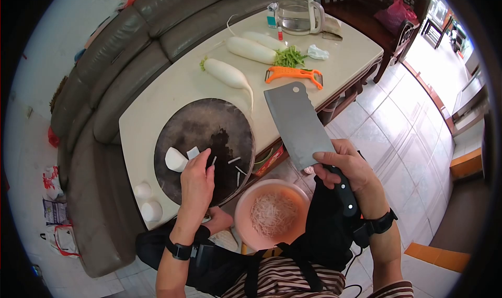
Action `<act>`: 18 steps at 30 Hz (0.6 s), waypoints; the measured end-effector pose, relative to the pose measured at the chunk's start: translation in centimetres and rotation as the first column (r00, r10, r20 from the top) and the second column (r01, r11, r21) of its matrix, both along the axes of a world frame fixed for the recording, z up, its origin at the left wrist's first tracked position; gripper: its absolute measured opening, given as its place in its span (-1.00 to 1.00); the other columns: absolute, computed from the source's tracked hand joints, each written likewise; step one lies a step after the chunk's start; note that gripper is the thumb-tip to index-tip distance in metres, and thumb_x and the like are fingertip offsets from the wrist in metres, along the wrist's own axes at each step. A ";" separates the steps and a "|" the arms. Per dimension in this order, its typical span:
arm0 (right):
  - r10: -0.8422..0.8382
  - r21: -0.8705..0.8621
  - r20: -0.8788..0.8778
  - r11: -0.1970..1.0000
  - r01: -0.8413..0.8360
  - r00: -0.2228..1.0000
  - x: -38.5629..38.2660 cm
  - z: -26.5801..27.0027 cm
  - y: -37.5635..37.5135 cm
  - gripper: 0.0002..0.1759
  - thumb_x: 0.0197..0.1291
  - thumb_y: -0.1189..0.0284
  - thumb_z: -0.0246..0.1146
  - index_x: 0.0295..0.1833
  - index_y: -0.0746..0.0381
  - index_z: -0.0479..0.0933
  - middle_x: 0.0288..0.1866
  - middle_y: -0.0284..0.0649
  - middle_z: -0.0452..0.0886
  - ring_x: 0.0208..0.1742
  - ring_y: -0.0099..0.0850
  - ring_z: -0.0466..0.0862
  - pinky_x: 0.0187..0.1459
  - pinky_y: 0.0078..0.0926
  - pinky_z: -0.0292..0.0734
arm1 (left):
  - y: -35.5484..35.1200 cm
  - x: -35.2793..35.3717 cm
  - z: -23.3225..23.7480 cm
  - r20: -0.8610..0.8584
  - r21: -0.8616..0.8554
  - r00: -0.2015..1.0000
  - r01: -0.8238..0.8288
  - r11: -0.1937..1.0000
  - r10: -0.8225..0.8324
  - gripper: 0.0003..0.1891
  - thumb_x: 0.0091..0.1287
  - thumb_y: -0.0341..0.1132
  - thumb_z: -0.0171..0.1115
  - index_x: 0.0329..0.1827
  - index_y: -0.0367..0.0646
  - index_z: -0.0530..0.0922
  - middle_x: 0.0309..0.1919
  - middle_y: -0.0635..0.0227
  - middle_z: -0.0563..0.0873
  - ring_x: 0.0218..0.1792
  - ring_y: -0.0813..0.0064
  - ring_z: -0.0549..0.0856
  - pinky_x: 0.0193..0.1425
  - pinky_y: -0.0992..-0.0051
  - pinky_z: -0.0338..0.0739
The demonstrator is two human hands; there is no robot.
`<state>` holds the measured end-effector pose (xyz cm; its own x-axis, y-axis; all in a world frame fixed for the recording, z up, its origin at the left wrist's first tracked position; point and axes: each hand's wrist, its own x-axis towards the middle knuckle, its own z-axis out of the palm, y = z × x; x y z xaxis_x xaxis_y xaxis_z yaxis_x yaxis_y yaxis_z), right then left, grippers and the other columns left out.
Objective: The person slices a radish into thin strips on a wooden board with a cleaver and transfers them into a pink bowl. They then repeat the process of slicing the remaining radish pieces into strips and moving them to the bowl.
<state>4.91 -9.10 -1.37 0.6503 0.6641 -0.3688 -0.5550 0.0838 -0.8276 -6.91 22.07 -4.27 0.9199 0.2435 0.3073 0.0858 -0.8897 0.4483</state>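
My right hand [348, 167] is closed on the black handle of a broad cleaver [300, 122], its blade raised beside the table edge. Over the round dark chopping board [193, 125] is my left hand [198, 177], its fingertips at a small white radish piece [193, 152]; whether they grip it is hard to tell. A thicker white radish chunk [176, 160] lies just left of it. Several thin white strips [234, 160] are scattered on the board's right part. Below the board's right edge, a pink basin [243, 214] holds a heap of shredded radish [273, 214].
Whole white radishes [225, 73], an orange peeler [293, 74], cut greens [290, 57] and a glass jug [298, 15] stand or lie farther back on the table [172, 83]. Two radish ends [151, 211] sit at the near left corner. A sofa [125, 83] curves behind.
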 end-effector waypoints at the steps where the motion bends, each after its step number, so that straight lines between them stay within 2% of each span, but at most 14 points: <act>1: 0.005 0.005 0.009 1.000 -0.005 1.000 0.0 0.0 0.0 -0.91 0.33 0.51 0.18 -0.14 0.32 0.49 -0.52 -0.25 0.54 -0.68 -0.66 0.39 -0.61 -0.67 0.35 | 0.4 0.3 -0.4 -0.068 -0.002 0.998 0.002 1.000 -0.002 -0.66 0.24 -0.56 0.25 0.10 -0.32 0.60 -0.13 -0.06 0.72 -0.09 -0.05 0.69 0.01 0.16 0.59; 2: 0.003 0.005 0.008 1.000 -0.003 1.000 -0.1 0.0 0.0 -0.91 0.33 0.51 0.18 -0.14 0.32 0.49 -0.52 -0.25 0.54 -0.68 -0.66 0.39 -0.61 -0.67 0.35 | 1.0 0.7 -1.6 -0.005 0.063 0.999 0.039 0.997 -0.039 -0.71 0.24 -0.55 0.25 0.04 -0.30 0.61 -0.27 -0.01 0.72 -0.23 -0.05 0.70 -0.13 0.14 0.59; 5: -0.002 -0.005 0.006 1.000 0.002 1.000 -0.1 0.2 0.0 -0.89 0.33 0.51 0.18 -0.11 0.32 0.48 -0.51 -0.25 0.54 -0.68 -0.66 0.38 -0.60 -0.67 0.36 | 1.6 1.8 -1.5 -0.050 0.159 0.998 0.046 0.986 -0.039 -0.76 0.25 -0.54 0.24 -0.01 -0.30 0.62 -0.32 0.01 0.73 -0.27 -0.04 0.71 -0.17 0.14 0.60; 9: -0.005 -0.020 -0.005 1.000 0.005 1.000 0.0 0.2 -0.1 -0.87 0.32 0.51 0.19 -0.07 0.32 0.47 -0.51 -0.25 0.55 -0.68 -0.66 0.38 -0.60 -0.67 0.36 | 1.0 2.4 -0.4 -0.103 0.125 0.994 0.054 0.991 -0.041 -0.78 0.26 -0.53 0.23 -0.03 -0.28 0.62 -0.33 0.04 0.74 -0.28 -0.02 0.72 -0.20 0.15 0.60; 11: -0.011 -0.024 -0.020 1.000 0.011 1.000 -0.1 0.0 -0.2 -0.86 0.32 0.51 0.19 -0.07 0.32 0.47 -0.51 -0.24 0.55 -0.67 -0.66 0.38 -0.60 -0.67 0.36 | 0.2 2.3 -0.1 -0.093 -0.080 0.991 0.091 0.993 -0.099 -0.77 0.27 -0.53 0.23 -0.01 -0.23 0.63 -0.29 0.05 0.74 -0.25 0.00 0.73 -0.17 0.18 0.61; 13: -0.007 -0.021 0.008 1.000 0.007 1.000 0.0 -0.2 -0.2 -0.87 0.32 0.52 0.19 -0.07 0.32 0.47 -0.51 -0.24 0.55 -0.67 -0.66 0.38 -0.60 -0.67 0.36 | -0.5 2.3 -0.1 -0.048 -0.139 0.976 0.205 0.969 -0.213 -0.75 0.27 -0.55 0.23 0.00 -0.20 0.64 -0.24 0.06 0.75 -0.19 0.02 0.72 -0.11 0.22 0.61; 14: -0.003 -0.021 0.007 1.000 0.003 1.000 0.0 -0.2 -0.1 -0.87 0.32 0.52 0.19 -0.07 0.32 0.47 -0.51 -0.24 0.55 -0.67 -0.66 0.38 -0.60 -0.67 0.36 | -0.8 2.3 0.5 -0.080 -0.148 0.955 0.272 0.951 -0.285 -0.74 0.25 -0.58 0.21 0.00 -0.25 0.65 -0.16 0.04 0.73 -0.10 0.03 0.70 -0.01 0.24 0.60; 15: 0.001 -0.012 -0.001 1.000 -0.001 1.000 0.0 -0.1 -0.1 -0.87 0.32 0.52 0.19 -0.07 0.32 0.47 -0.51 -0.24 0.55 -0.67 -0.66 0.38 -0.60 -0.67 0.36 | -0.8 2.3 0.5 -0.079 -0.148 0.956 0.269 0.952 -0.283 -0.74 0.25 -0.58 0.21 0.00 -0.25 0.65 -0.16 0.04 0.73 -0.10 0.03 0.70 -0.01 0.24 0.60; 17: 0.001 -0.006 -0.009 1.000 -0.001 1.000 0.0 0.1 -0.2 -0.87 0.31 0.52 0.19 -0.07 0.33 0.46 -0.51 -0.24 0.55 -0.67 -0.65 0.38 -0.60 -0.67 0.36 | -0.6 2.3 0.6 -0.094 -0.043 0.912 0.396 0.917 -0.399 -0.73 0.23 -0.63 0.23 0.00 -0.31 0.64 -0.07 0.07 0.72 -0.02 0.09 0.68 0.07 0.30 0.59; 18: -0.007 -0.013 -0.008 1.000 0.007 1.000 -0.1 0.2 -0.3 -0.86 0.32 0.52 0.19 -0.07 0.33 0.46 -0.51 -0.24 0.55 -0.68 -0.65 0.38 -0.61 -0.66 0.36 | -0.5 2.3 0.7 -0.094 -0.044 0.911 0.400 0.916 -0.402 -0.73 0.23 -0.63 0.23 0.00 -0.31 0.64 -0.07 0.07 0.72 -0.02 0.09 0.68 0.07 0.30 0.59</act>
<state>4.84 -9.37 -1.20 0.6520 0.6544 -0.3830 -0.5613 0.0769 -0.8240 -4.61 21.56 -3.61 0.9671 -0.1464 0.2082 -0.2310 -0.8482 0.4766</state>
